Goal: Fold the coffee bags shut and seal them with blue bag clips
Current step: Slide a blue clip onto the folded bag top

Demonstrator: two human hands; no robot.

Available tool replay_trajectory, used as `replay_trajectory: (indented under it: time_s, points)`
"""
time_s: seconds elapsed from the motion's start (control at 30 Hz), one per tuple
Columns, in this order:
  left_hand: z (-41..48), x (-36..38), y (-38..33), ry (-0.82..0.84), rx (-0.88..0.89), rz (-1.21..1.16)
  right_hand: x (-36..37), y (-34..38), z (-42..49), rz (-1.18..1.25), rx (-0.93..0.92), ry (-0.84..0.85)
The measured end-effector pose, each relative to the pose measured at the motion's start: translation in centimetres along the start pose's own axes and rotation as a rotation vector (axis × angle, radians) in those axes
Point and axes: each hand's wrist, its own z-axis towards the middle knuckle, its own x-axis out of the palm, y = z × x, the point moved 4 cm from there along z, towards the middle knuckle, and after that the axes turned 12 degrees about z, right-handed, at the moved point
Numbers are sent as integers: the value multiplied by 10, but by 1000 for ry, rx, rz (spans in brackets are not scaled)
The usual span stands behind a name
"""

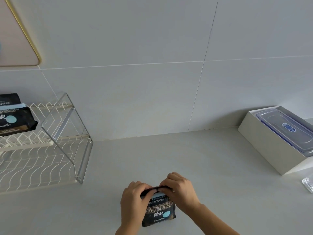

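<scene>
Item in hand: one black coffee bag (159, 212), standing upright on the bench (194, 167) at the near edge, directly in front of me. Left hand (133, 199) and right hand (181, 190) both pinch its top edge, fingers curled tight on the rolled flap, thumbs meeting at the middle. Step, as I judge it: the fold-down, under way; a pale blue strip (160, 195) shows just under the fold, and I cannot tell whether it is a clip or printed trim. Next move, as I judge it: one hand must keep the fold pressed flat while the other fetches and slides on a blue clip; I see no loose clip anywhere on the bench. Stock elsewhere: two dark bags (15, 116) on the wire rack (50, 150), far left, cut by the frame edge, a blue band across one top. Far right: a lidded plastic container (286, 131) in a white box (260, 146), contents unseen; a clear object (308, 183) cropped at the edge, unidentified.
</scene>
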Motion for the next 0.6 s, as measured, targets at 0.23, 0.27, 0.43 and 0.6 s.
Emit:
replay_trajectory:
  time_s: [0.23,0.27,0.43,0.6]
  points:
    - [-14,-9,24,-33,122,64,-11,-7,-17,-40,-42,13]
    - [-16,-9,22,-64,124,70,-11,-6,-17,-61,-55,-3]
    - [-16,-7,18,-163,75,58,-9,-8,-15,-115,-24,-66]
    - [-13,-5,19,-170,18,71,-6,-9,-13,-121,14,-101]
